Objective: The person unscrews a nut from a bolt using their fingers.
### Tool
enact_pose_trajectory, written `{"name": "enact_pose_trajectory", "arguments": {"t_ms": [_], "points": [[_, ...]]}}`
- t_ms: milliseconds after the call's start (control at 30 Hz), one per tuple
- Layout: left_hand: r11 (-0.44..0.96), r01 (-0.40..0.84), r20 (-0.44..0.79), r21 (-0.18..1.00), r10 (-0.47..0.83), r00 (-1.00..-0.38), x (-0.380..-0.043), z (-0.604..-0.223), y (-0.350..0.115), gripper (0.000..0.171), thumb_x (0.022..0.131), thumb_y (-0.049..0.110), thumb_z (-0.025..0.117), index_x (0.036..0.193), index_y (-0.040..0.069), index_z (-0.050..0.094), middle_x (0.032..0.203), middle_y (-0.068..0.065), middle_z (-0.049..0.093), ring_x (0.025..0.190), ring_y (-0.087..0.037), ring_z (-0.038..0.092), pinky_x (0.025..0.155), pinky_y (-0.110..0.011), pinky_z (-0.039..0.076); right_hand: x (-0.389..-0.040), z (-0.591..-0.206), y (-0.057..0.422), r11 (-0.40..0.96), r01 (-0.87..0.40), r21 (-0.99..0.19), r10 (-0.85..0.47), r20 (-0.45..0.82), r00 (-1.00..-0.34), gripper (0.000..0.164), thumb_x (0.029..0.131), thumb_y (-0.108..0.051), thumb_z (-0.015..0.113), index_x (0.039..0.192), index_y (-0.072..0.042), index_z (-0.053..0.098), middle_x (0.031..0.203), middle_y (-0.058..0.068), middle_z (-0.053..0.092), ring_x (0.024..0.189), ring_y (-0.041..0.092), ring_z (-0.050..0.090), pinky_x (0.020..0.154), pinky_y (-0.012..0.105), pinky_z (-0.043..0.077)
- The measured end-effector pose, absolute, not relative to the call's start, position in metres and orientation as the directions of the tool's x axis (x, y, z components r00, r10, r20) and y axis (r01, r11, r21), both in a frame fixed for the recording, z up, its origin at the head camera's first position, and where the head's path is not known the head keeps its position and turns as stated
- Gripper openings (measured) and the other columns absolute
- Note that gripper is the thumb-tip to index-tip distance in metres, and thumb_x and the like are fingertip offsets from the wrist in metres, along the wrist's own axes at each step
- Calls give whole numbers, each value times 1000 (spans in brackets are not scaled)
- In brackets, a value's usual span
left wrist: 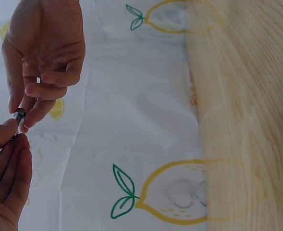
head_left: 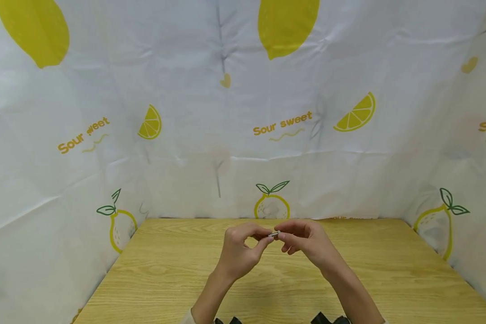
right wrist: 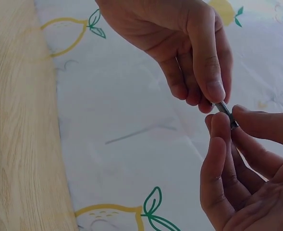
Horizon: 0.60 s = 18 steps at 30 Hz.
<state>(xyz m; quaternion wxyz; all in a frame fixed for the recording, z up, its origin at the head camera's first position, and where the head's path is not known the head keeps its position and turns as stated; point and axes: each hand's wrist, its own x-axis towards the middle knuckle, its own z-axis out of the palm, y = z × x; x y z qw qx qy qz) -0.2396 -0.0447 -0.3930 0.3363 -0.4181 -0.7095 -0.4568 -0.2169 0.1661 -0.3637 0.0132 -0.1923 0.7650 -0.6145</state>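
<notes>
Bolt (right wrist: 223, 108) held in midair above the surface (head_left: 162, 270), left hand (head_left: 240, 253) fingers pinched tight on its slim end, right hand (head_left: 311, 239) fingers pinched on the wider end. Could slip and drop, likely, if either fingertip grip loosens or the hands twist out of line. Shiny metal, ridged shank; surface flat, wood-grained; creased lemon-print sheet (head_left: 198, 135) behind.

bolt (right wrist: 225, 110): threaded metal; tabletop (head_left: 158, 270): smooth wood-grain; sheet (head_left: 190, 121): creased, faint sheen

Forward-facing head view and 2 closer wrist views share a likely bolt (right wrist: 222, 108).
</notes>
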Motion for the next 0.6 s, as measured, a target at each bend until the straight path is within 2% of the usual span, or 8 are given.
{"name": "enact_pose_trajectory", "arguments": {"t_ms": [267,600], "points": [[241,896,857,374,279,-433,-239,-393,-45,8,87,3,82,93,7,79,82,-4,78,70,-7,74,66,-17,59,-215,-362,169,157,-273,-949,-347,205,-915,38,100,-20,69,125,9,65,90,-3,76,71,13,69,71,30,62],[236,904,867,355,279,-413,-239,-393,-44,8,86,1,81,92,6,79,83,-4,78,72,-9,75,70,-15,59,-215,-362,168,174,-280,-944,-322,214,-922,39,103,-23,66,127,8,65,97,-3,75,76,16,72,73,31,62]]}}
